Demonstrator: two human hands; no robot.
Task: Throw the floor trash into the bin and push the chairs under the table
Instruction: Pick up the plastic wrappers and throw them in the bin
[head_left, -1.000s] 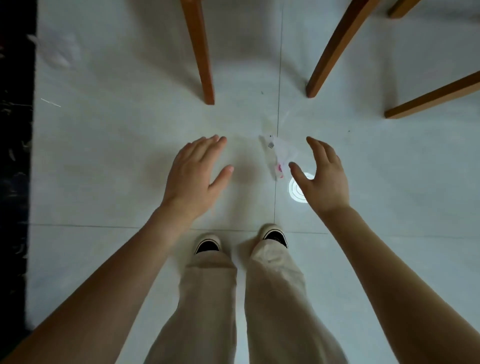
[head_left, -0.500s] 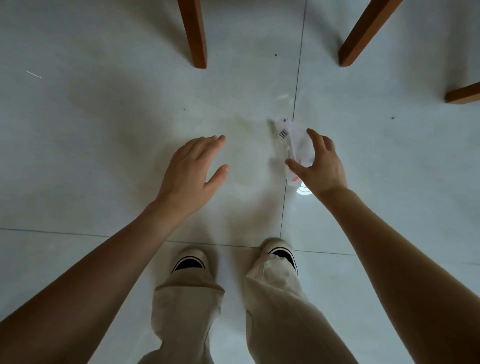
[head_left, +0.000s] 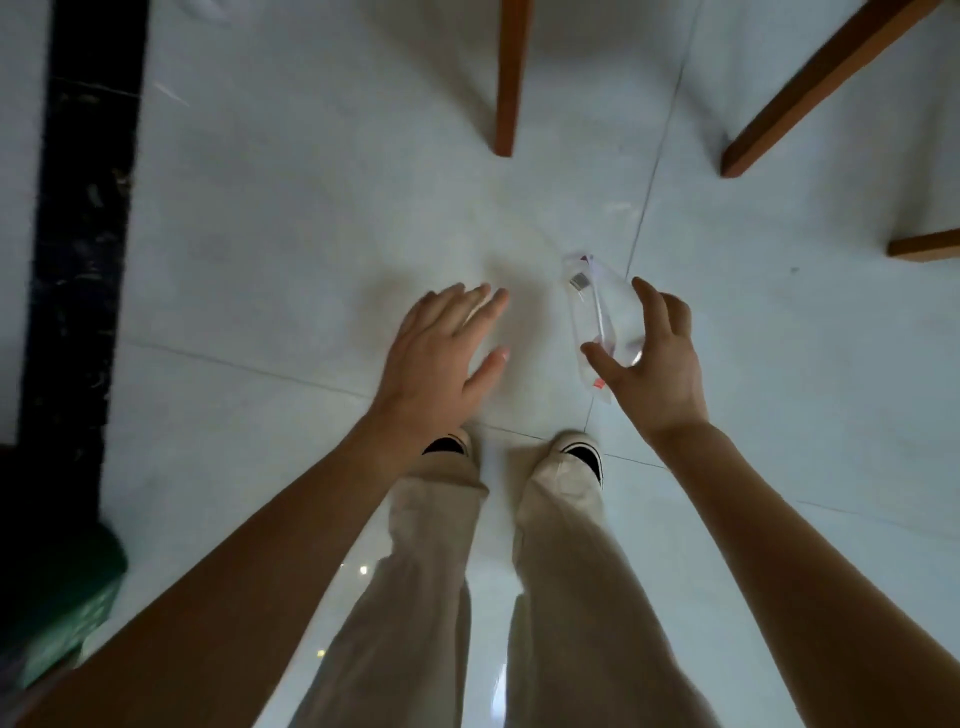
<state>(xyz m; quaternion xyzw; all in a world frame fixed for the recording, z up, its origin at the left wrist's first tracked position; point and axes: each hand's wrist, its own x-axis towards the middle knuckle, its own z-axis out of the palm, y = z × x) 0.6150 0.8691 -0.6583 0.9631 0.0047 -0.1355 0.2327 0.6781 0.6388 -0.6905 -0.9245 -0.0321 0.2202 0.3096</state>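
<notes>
- Since the earlier frame, the right hand (head_left: 654, 364) has closed its thumb and fingers round the clear plastic wrapper (head_left: 592, 306), which a second ago lay loose on the floor (head_left: 285, 234) just beyond its fingertips.
- Nearest the camera: one pair of beige trousers (head_left: 415, 597) and two white shoes with black tops, left (head_left: 447, 446) and right (head_left: 582, 454), standing side by side.
- Lower left edge: one green shape (head_left: 62, 597), blurred. Whether it is a container, and what it holds, cannot be told.
- Left hand (head_left: 441, 353): grip released, fingers straight and spread, palm down above the floor, holding nothing.
- Right hand: grip grasping the wrapper between thumb and curled fingers. One wrapper counted, with a barcode at its far end and a red mark at its near end. Whether it is clear of the floor cannot be told.
- Left side: one black strip (head_left: 83, 208) runs along the pale tiles.
- Farthest: three wooden chair legs counted, one centre (head_left: 509, 78), one right (head_left: 810, 93) and one at the right edge (head_left: 924, 252), all well apart from the wrapper.
</notes>
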